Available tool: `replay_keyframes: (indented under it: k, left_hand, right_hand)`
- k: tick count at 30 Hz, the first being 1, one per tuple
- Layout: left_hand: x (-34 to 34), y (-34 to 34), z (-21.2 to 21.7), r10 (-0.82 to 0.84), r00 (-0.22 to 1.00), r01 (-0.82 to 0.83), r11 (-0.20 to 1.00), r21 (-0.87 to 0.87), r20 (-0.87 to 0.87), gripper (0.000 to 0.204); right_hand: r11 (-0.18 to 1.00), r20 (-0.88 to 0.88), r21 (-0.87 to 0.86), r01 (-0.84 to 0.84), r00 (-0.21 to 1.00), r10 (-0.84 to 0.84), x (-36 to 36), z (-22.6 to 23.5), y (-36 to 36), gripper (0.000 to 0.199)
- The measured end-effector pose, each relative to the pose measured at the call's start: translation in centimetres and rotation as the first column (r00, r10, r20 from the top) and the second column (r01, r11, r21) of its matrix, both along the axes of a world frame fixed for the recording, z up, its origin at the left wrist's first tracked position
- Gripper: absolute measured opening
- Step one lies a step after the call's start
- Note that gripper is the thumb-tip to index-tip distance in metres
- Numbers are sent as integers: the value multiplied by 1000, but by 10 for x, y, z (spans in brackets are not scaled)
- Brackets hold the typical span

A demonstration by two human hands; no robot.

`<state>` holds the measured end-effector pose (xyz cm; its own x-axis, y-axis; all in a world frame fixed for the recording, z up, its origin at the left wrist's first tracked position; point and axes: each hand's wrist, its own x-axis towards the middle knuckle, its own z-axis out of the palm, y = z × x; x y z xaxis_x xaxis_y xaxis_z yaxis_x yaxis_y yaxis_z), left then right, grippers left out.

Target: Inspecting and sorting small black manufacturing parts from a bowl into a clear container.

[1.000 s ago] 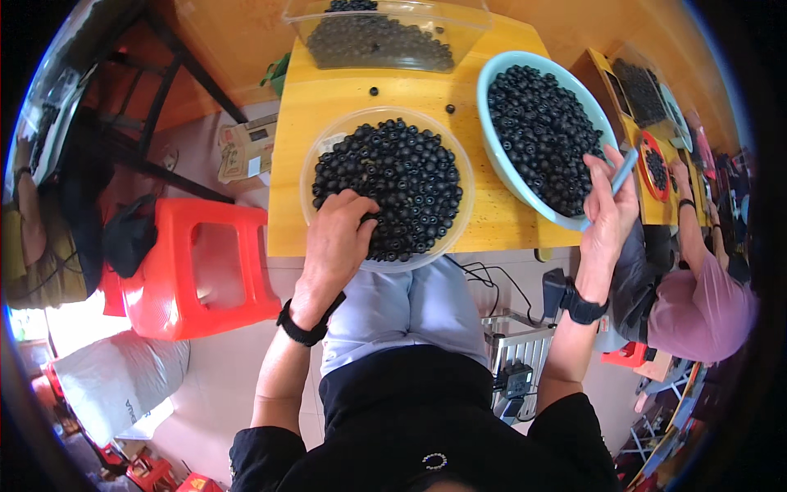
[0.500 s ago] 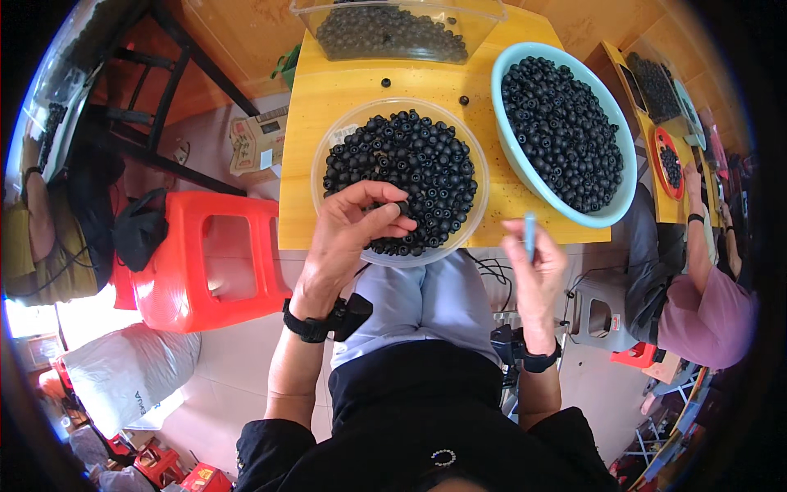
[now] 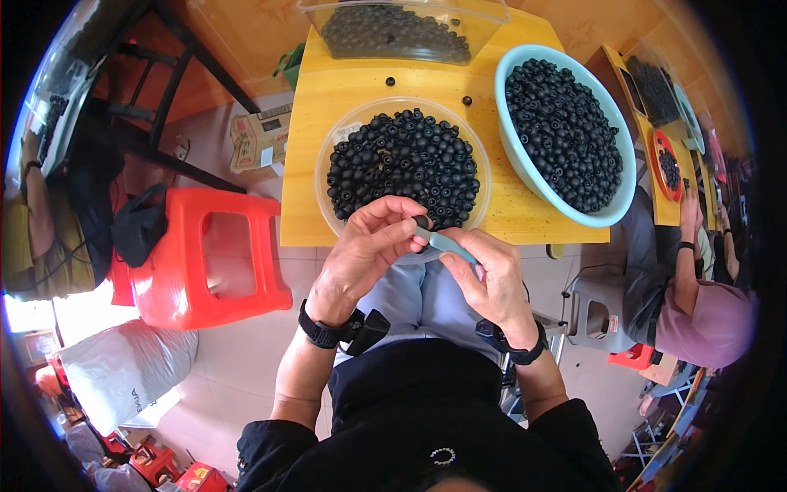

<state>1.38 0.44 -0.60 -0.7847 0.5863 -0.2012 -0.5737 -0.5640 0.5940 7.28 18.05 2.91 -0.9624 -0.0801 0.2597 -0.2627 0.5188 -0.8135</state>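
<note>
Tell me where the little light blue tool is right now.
In the head view, the light blue tool sits low of centre, held in the right hand, its tip meeting a dark bead pinched by the left hand.

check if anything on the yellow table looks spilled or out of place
Two small black round beads lie loose on the yellow wooden table, outside the containers, between the clear plastic bowl and the clear rectangular tub. Nothing else stands out.

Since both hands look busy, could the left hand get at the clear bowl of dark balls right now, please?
Probably yes: the left hand hovers at the near rim of the clear bowl, nothing between, though its fingertips already pinch a dark ball against the pale blue tool.
</note>
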Motion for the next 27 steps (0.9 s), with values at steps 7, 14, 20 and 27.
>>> replay_keyframes:
  k: [7,14,20,27]
  left_hand:
    - [1,-1,-2,-31,999,30,998,50,21,18]
    - [2,1,-2,-48,994,39,995,88,97,15]
    - [7,-4,5,-124,991,115,981,156,52,14]
    - [6,-4,2,-131,985,104,969,224,112,13]
  right_hand:
    - [994,-28,108,4,1000,-1,-1,1,1,20]
    - [990,-55,141,22,998,-14,-2,-1,5,21]
    - [976,-78,186,115,992,-102,-10,-16,18,19]
    - [981,34,66,181,982,-184,-8,-5,22,17]
